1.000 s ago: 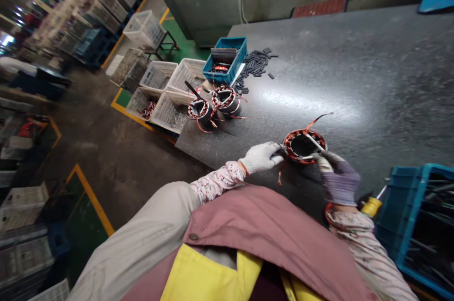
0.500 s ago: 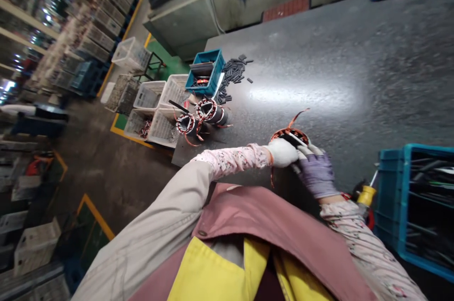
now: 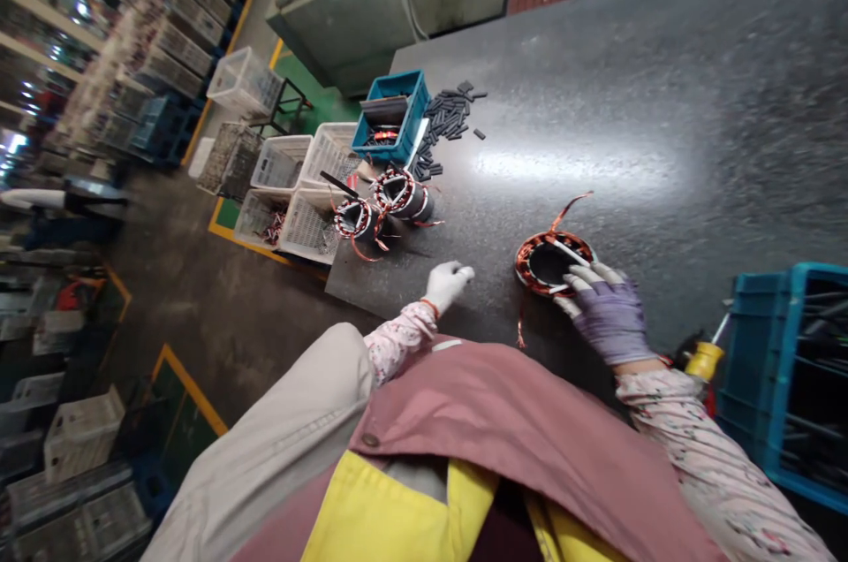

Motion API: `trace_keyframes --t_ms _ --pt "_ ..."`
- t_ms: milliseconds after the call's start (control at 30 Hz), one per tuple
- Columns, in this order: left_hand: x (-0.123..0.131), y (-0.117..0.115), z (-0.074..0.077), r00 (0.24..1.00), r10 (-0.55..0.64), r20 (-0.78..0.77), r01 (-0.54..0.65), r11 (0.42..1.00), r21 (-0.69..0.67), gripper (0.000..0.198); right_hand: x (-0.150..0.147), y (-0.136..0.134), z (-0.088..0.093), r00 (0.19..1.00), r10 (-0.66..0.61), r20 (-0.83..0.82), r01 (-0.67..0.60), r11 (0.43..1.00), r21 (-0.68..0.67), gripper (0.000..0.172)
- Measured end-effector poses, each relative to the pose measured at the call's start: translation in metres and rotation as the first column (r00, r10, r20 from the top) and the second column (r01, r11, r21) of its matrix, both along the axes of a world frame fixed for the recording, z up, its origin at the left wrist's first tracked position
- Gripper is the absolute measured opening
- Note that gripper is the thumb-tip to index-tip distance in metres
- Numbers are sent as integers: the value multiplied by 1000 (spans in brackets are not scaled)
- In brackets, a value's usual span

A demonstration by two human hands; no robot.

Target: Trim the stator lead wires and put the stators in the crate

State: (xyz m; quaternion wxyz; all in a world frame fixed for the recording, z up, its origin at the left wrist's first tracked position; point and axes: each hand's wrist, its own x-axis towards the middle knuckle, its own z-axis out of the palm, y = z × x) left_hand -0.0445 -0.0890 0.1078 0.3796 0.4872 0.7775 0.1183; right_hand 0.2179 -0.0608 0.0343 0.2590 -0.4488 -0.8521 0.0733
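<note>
A copper-wound stator ring lies flat on the dark speckled table, with a copper lead curling up from its far edge. My right hand, in a purple glove, rests on the ring's near right rim with its fingers curled over white strips that cross the opening. My left hand, in a white glove, hovers over the table to the ring's left, fingers loosely extended and holding nothing.
Two finished stators stand at the table's left edge near a small blue bin and several scattered black sleeves. A large blue crate is at my right, a yellow-handled tool beside it. White mesh baskets sit on the floor.
My left hand has let go of the stator ring and drawn back to the left. My right hand has stayed on the ring's near rim.
</note>
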Motion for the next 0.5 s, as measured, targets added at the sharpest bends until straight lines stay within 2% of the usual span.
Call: trace_keyframes --t_ms 100,200,333,400,500 --pt "-26 -11 -3 993 95 65 -98 994 44 28 3 11 16 999 -38 -25 38 999 -1 40" --pt "-14 -16 -6 980 83 180 -96 993 66 28 -3 31 32 976 -209 58 213 973 -93 45" --pt "19 -13 -11 949 -103 298 72 991 112 31 -21 55 38 947 -229 225 295 896 -331 39" --pt "25 -8 -12 942 -209 264 167 971 172 32 -25 63 36 939 -255 232 328 870 -369 34" --pt "24 5 -10 950 -284 131 246 938 245 34 -20 71 30 932 -286 221 354 851 -389 26"
